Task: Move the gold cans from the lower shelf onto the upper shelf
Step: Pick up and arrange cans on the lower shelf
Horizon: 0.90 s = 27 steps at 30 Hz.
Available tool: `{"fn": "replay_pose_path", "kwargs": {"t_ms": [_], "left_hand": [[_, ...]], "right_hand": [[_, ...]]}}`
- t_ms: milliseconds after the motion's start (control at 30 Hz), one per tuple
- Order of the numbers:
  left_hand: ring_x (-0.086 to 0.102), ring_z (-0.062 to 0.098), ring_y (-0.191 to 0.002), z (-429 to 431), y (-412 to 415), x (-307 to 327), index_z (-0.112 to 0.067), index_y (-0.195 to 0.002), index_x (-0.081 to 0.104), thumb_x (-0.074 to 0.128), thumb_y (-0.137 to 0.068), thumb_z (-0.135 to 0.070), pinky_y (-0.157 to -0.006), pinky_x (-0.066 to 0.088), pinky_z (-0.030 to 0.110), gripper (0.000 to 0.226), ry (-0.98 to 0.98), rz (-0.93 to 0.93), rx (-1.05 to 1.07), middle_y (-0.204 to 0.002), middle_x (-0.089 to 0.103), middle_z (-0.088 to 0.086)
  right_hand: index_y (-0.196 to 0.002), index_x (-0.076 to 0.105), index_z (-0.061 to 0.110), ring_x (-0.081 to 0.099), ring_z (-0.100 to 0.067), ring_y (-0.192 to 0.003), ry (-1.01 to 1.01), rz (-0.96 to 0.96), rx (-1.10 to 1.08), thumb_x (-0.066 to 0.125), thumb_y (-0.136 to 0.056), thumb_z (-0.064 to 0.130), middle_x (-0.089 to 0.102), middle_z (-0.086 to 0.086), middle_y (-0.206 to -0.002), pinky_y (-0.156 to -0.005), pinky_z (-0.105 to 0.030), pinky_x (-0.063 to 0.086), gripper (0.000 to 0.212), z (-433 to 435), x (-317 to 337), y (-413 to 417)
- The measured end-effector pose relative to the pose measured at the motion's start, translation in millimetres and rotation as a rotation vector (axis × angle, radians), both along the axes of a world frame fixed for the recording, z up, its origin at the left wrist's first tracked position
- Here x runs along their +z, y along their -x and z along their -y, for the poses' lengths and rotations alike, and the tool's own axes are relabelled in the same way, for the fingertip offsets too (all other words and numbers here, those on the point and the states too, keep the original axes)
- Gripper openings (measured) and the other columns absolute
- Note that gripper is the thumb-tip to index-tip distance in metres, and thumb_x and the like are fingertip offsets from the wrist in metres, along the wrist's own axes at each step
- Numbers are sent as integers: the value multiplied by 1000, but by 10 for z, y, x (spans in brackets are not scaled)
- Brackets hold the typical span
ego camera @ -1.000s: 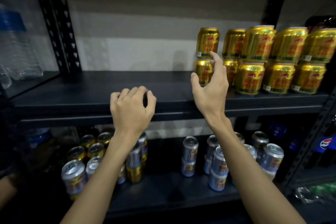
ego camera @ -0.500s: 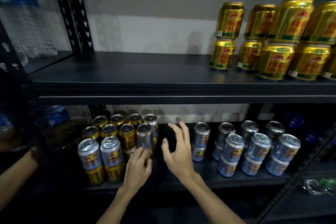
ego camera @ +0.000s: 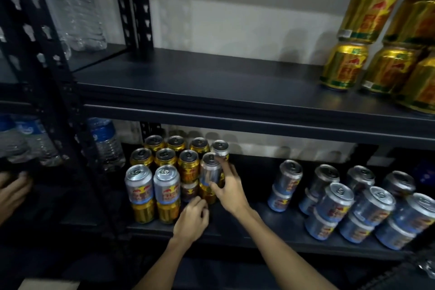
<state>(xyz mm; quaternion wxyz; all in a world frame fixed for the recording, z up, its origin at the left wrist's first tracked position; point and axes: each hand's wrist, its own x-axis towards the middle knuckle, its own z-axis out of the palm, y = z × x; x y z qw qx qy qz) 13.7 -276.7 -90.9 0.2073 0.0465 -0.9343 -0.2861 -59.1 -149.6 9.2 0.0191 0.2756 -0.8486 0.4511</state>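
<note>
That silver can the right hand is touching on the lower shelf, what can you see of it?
The silver can is a metal drink can with a grey pull-tab lid, its label blurred. It stands upright on top of a gold can, on the right edge of the mixed cluster on the lower shelf. The right hand wraps its side, thumb in front, fingers behind.

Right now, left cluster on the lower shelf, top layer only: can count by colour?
gold cans: 6
silver cans: 4, one in the right hand grip
Total: 10
</note>
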Motion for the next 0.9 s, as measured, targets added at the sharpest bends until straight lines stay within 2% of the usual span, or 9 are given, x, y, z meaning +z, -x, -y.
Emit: {"fn": "replay_pose_path", "kwargs": {"t_ms": [100, 200, 300, 367, 533, 600, 667, 767, 900], "left_hand": [[56, 15, -82, 2, 20, -33, -14, -80, 58, 60, -85, -7, -71, 47, 30, 8, 10, -6, 7, -88, 55, -3], [56, 15, -85, 12, 36, -60, -13, -80, 59, 60, -84, -5, -73, 47, 30, 9, 5, -19, 12, -87, 55, -2], [55, 14, -86, 15, 44, -69, -13, -79, 58, 61, -83, -5, -73, 48, 30, 9, 12, -33, 7, -86, 56, -2], [54, 14, -86, 13, 42, -69, -13, -78, 57, 60, -83, -4, -73, 47, 30, 11, 14, -35, 1, -86, 55, -2], [53, 14, -86, 15, 39, -57, -14, -79, 55, 60, -84, -4, -74, 47, 29, 12, 24, -35, -5, -86, 53, -4], [53, 13, -85, 13, 38, -66, -15, -82, 56, 60, -83, -3, -73, 47, 28, 12, 26, -44, -1, -86, 54, -4], [53, 12, -83, 17, 45, -73, -15, -81, 56, 61, -83, -3, -72, 46, 28, 13, 29, -47, 0, -84, 53, -5], [51, 13, -76, 22, 56, -71, -15, -74, 52, 60, -82, -4, -68, 44, 30, 16, 29, -55, -17, -78, 50, -5], [50, 14, -72, 40, 69, -71, -14, -70, 50, 63, -82, 1, -67, 46, 34, 23, 17, -41, 12, -76, 47, -5]], "right_hand": [[-146, 43, 34, 53, -16, -126, 23, -33, -18, 79, -85, 15, 47, -2, -137, -97, -13, 37, 72, 1, -57, 20], [-146, 43, 25, 50, -13, -124, 34, -50, -52, 83, -82, 22, 44, -4, -137, -99, -13, 36, 76, 4, -108, 11], [-148, 40, 22, 43, -4, -121, 63, -70, -62, 85, -81, 23, 41, -3, -138, -97, -1, 31, 80, 7, -164, 14], [-146, 42, 21, 46, -4, -123, 94, -75, -53, 85, -80, 20, 45, -3, -138, -97, 3, 30, 79, 14, -187, 16], [-140, 44, 24, 53, 7, -116, 211, -80, -46, 85, -81, 19, 59, 0, -129, -99, -11, 45, 72, -41, -193, -42], [-137, 43, 27, 50, 11, -120, 255, -114, -69, 86, -81, 21, 57, 2, -129, -100, -11, 43, 70, -114, -171, -97], [-135, 45, 25, 50, 6, -123, 292, -168, -98, 86, -81, 22, 55, 1, -129, -101, -11, 41, 68, -224, -150, -159], [-134, 49, 17, 55, -10, -121, 322, -224, -158, 88, -78, 25, 51, -1, -127, -99, -20, 47, 69, -521, -245, -281], [-132, 47, 25, 54, -13, -120, 243, -215, -279, 90, -74, 24, 51, 1, -128, -101, -27, 47, 72, -1101, -566, -381]]}}
